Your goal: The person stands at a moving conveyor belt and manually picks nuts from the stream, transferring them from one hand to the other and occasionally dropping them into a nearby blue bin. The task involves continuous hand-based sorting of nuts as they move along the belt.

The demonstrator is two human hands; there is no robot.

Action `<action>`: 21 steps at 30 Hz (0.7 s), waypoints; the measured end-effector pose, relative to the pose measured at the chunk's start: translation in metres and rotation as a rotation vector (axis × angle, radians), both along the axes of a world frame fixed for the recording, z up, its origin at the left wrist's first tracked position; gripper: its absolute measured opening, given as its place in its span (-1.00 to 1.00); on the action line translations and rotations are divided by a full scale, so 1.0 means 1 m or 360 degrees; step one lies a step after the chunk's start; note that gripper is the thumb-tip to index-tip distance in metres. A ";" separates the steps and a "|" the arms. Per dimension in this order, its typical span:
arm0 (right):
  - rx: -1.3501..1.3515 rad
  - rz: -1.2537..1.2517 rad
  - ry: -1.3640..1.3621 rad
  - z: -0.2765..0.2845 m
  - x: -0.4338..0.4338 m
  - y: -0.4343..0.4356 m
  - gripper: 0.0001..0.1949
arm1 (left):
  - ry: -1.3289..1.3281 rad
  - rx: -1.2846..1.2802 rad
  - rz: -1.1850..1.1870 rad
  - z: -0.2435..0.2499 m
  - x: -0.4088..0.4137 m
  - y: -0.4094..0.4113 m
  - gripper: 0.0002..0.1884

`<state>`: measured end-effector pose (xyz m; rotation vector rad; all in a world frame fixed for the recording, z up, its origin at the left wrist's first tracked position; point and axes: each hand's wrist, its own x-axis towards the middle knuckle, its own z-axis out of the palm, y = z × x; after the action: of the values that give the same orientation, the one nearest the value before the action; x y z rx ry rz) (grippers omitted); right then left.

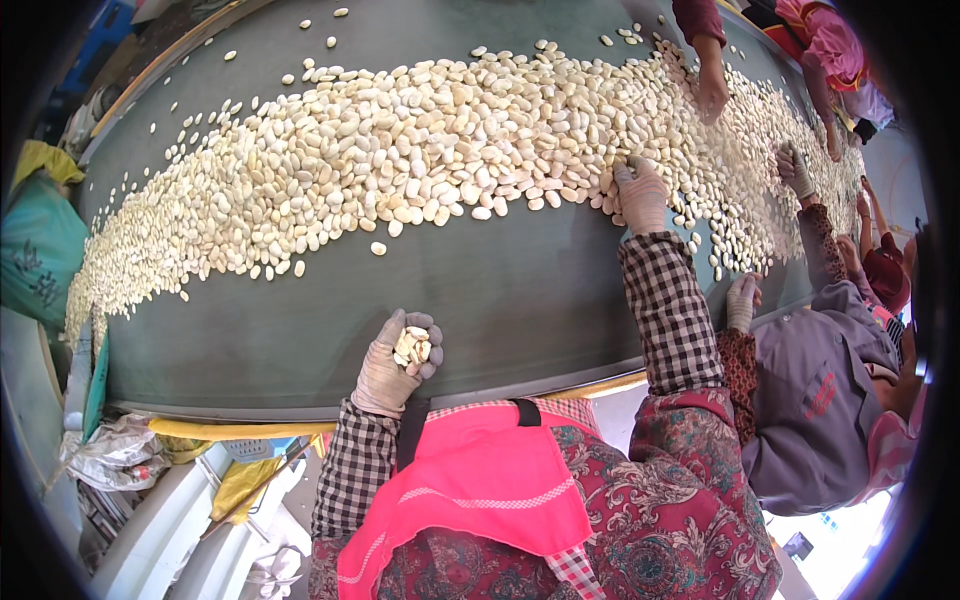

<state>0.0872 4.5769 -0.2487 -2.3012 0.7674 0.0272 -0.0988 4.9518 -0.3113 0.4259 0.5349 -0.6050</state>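
A long heap of pale white beans (405,142) stretches across a dark green conveyor belt (480,277). My left hand (394,364), in a thin glove with grey fingertips, is turned palm up above the belt's near edge. Its fingers curl around several bean pieces (412,347), some of them broken or flattened. Over at the right, my right hand (641,193), also gloved, reaches down into the near edge of the heap. Its fingertips touch beans there, and whether a bean is pinched between them is hidden. Checked sleeve covers reach both wrists.
Beside me on the right, a co-worker in a grey jacket (817,405) has two gloved hands at the beans. Another person's bare hand (712,90) reaches in from the far side. A green sack (45,247) stands at the left, and yellow-edged padding (240,429) runs along the near rim.
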 end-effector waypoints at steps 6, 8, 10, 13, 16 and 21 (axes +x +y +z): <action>0.0307 -0.0056 -0.0246 -0.004 0.006 0.011 -0.69 | -0.0004 0.0031 0.0010 0.000 -0.001 0.019 -0.58; 0.0465 -0.0041 -0.0436 -0.006 0.000 0.006 -0.72 | -0.0006 0.0017 0.0020 -0.002 -0.001 0.025 -0.58; 0.1126 -0.0268 -0.0522 -0.007 -0.011 -0.004 -0.79 | -0.0020 -0.0008 0.0026 -0.005 -0.002 0.031 -0.58; 0.2188 -0.0223 -0.0660 -0.008 -0.021 -0.018 -0.83 | -0.0030 -0.0024 0.0012 -0.008 -0.002 0.038 -0.57; 0.2136 -0.0357 -0.0839 -0.008 -0.020 -0.024 -0.81 | -0.0038 0.0014 0.0006 -0.007 -0.002 0.046 -0.58; 0.1469 -0.0361 -0.0748 -0.006 0.004 -0.013 -0.78 | -0.0027 0.0002 0.0002 -0.009 -0.003 0.061 -0.58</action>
<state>0.0907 4.5636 -0.2545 -1.2680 0.5849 -0.2122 -0.1014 5.0126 -0.3199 0.4316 0.5196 -0.5994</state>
